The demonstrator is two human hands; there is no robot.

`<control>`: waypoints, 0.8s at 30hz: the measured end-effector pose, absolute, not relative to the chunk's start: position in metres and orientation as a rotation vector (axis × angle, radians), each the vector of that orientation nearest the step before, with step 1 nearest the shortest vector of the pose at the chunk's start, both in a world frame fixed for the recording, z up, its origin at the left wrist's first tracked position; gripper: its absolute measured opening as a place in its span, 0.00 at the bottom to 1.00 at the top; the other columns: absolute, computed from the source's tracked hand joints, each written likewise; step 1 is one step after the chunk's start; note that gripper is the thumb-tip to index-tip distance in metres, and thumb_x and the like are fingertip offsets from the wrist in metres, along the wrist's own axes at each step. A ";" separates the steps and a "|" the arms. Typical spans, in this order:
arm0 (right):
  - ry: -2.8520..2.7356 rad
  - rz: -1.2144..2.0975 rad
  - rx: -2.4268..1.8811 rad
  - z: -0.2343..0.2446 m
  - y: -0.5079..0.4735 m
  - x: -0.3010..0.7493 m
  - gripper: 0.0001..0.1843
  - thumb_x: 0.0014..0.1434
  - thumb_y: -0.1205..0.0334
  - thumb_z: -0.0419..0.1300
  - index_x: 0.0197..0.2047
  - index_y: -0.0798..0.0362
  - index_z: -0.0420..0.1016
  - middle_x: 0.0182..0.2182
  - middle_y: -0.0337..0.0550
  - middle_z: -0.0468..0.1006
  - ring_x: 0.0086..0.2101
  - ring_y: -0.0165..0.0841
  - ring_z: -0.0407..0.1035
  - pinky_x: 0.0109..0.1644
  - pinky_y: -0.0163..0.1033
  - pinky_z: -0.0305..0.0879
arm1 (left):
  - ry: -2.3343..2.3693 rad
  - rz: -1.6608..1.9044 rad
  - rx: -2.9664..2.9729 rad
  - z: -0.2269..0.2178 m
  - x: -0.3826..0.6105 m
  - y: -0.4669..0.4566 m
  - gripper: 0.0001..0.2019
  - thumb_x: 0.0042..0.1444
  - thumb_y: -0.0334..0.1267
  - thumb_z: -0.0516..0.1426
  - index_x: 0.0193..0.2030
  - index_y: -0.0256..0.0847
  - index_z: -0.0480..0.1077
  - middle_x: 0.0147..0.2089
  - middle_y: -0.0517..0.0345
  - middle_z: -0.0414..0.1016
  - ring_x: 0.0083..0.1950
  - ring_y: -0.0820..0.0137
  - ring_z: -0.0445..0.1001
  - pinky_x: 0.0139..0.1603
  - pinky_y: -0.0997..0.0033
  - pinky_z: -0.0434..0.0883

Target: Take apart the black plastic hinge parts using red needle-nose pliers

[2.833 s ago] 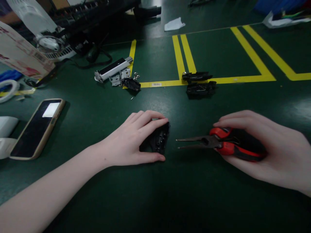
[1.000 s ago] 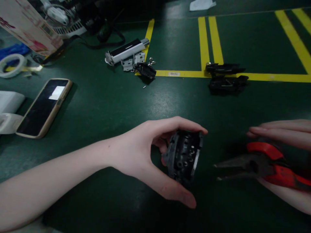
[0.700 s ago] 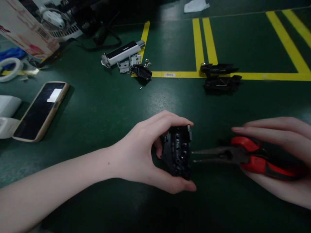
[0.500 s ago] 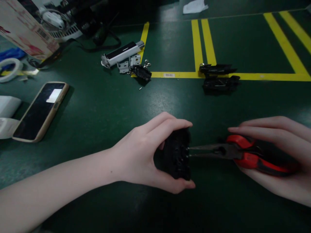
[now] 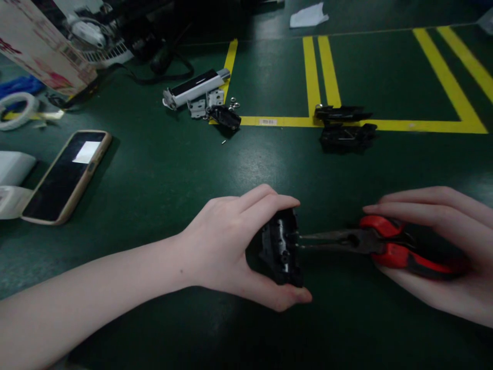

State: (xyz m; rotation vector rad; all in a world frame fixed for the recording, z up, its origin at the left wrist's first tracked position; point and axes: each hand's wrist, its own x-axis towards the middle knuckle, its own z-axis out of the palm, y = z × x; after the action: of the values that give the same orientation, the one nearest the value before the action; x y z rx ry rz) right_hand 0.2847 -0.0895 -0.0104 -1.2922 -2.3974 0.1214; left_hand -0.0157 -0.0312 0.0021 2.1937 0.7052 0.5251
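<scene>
A black molded plastic part with slots and a bright metal strip or rod along it is gripped by my left hand, thumb at its near end and fingers at its far end. From the right, my right hand holds needle-nose pliers with red and black handles. The jaws of the pliers are slightly apart, and their tips reach the right edge of the black part. Whether the tips grip anything there, I cannot tell.
Beyond my hands lie two black plastic pieces on yellow tape. Farther left are a white-and-black bar, metal brackets, another black piece and small rings. A phone and tape roll lie at left.
The black part has turned in my left hand, so a face with a bright metal strip now shows. The pliers have stayed nearly in place, their tips still at its right edge.
</scene>
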 end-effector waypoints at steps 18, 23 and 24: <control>-2.402 0.092 -1.302 -0.014 -0.089 0.285 0.16 0.66 0.54 0.58 0.55 0.49 0.69 0.46 0.46 0.77 0.44 0.38 0.75 0.49 0.43 0.72 | 0.657 0.561 2.275 -0.002 -0.016 -0.031 0.39 0.51 0.53 0.68 0.63 0.28 0.67 0.53 0.47 0.76 0.45 0.65 0.77 0.37 0.67 0.77; -2.449 0.092 -1.331 -0.010 -0.090 0.284 0.13 0.67 0.53 0.55 0.51 0.50 0.69 0.42 0.45 0.76 0.41 0.37 0.75 0.46 0.43 0.71 | 0.655 0.546 2.303 -0.002 -0.016 -0.031 0.39 0.52 0.54 0.67 0.63 0.30 0.66 0.53 0.47 0.76 0.45 0.65 0.78 0.37 0.66 0.77; -2.456 0.090 -1.338 -0.009 -0.090 0.282 0.13 0.67 0.53 0.55 0.51 0.50 0.69 0.42 0.45 0.76 0.41 0.37 0.75 0.45 0.43 0.71 | 0.651 0.547 2.307 -0.002 -0.015 -0.031 0.39 0.52 0.54 0.67 0.63 0.30 0.66 0.53 0.47 0.76 0.45 0.64 0.78 0.38 0.66 0.78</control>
State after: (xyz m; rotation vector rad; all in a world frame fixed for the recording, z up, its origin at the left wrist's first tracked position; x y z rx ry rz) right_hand 0.2819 -0.0901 -0.0092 -1.3380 -2.4559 0.0898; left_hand -0.0155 -0.0310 -0.0019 2.3072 0.6513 0.5467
